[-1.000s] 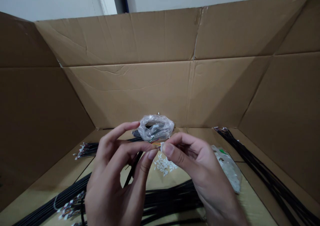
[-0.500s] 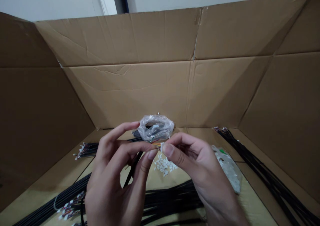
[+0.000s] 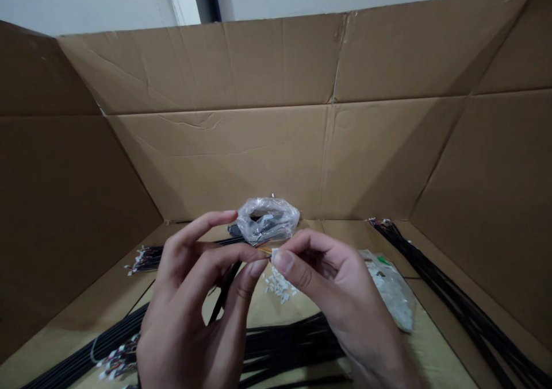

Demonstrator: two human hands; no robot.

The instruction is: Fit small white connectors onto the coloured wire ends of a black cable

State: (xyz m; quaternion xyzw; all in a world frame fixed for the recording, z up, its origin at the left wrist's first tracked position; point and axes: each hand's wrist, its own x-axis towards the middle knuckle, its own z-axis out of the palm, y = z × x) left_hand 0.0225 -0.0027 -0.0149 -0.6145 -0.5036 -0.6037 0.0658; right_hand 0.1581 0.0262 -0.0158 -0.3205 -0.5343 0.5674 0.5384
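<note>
Between thumb and index finger, my left hand (image 3: pixel 202 303) pinches thin coloured wires (image 3: pixel 264 250) of a black cable (image 3: pixel 224 294), whose sheath runs down behind the thumb. My right hand (image 3: pixel 332 291) grips a small white connector housing (image 3: pixel 275 255) between thumb and forefinger. The wire ends meet the housing's left side; how deep they sit inside cannot be made out. Just below and behind the fingertips lies a scattered pile of small white connector housings (image 3: pixel 281 285).
Black cable bundles with white plugs lie at the left (image 3: pixel 149 260), the front (image 3: pixel 293 340) and the right (image 3: pixel 452 297). A clear plastic bag (image 3: pixel 268 219) stands against the cardboard back wall (image 3: pixel 241 165). Another bag (image 3: pixel 394 291) with white pieces lies right of my right hand.
Both hands have shifted slightly left together, still pinching the wires and the connector housing. My right thumb covers more of the housing.
</note>
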